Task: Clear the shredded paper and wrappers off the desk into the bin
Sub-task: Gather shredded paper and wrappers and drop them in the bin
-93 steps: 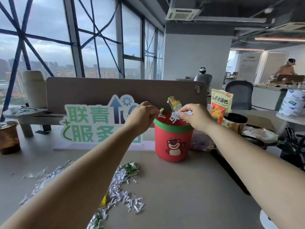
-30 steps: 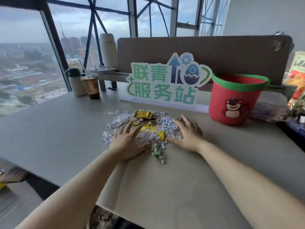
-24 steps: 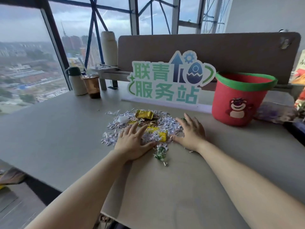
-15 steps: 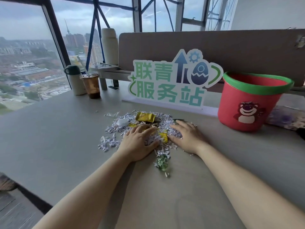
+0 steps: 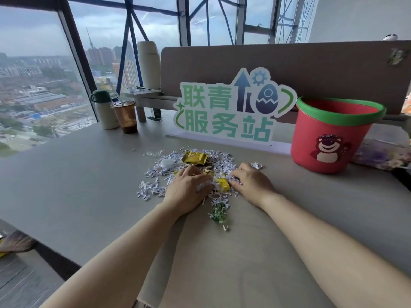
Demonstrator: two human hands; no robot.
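A pile of white shredded paper (image 5: 219,160) lies on the grey desk (image 5: 84,187), mixed with a yellow wrapper (image 5: 195,157), a second yellow wrapper (image 5: 223,185) between my hands, a white round cap (image 5: 167,163) and a green wrapper (image 5: 219,213) nearer to me. My left hand (image 5: 185,193) and my right hand (image 5: 252,185) sit on the near side of the pile, fingers curled into the shreds and drawn toward each other. The red bin (image 5: 309,127) with a green rim and a bear picture stands upright at the right, apart from both hands.
A green and white sign (image 5: 226,107) stands behind the pile against a brown divider (image 5: 311,67). A brown drink cup (image 5: 125,116) and a white flask (image 5: 104,112) stand at the far left by the window. The desk edge drops off at the near left.
My hands came back from over the bin to the pile. Over the last second their flat fingers have curled inward, raking shreds together between them.
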